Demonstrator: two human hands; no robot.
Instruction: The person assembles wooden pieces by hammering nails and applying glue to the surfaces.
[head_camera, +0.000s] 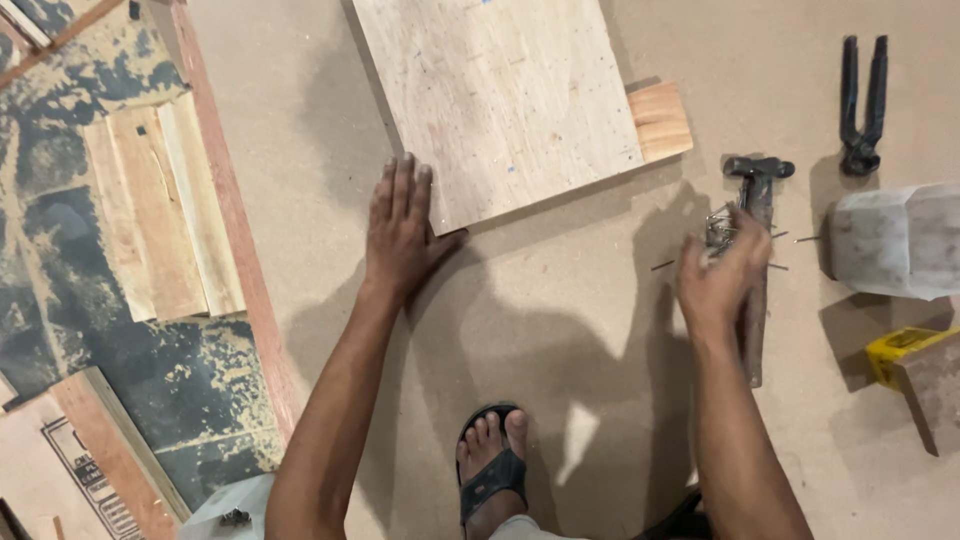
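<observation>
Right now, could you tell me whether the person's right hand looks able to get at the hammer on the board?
Probably yes. The right hand is already over the hammer, pinching a bunch of nails, and nothing lies between them; those nails would occupy the fingers, though.

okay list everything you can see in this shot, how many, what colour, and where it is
plywood panel: one, pale wood, top centre on the board surface
wood block: one, light brown, under the panel's right edge
hammer: one, dark head, right of centre
nails: a cluster, grey metal, at the right hand, a few loose beside it
pincers: one, black, top right
wood planks: a few, pale, on the floor at left
left hand: flat at the panel's corner
right hand: blurred, picking up nails
foot: one, in a black sandal, bottom centre
</observation>
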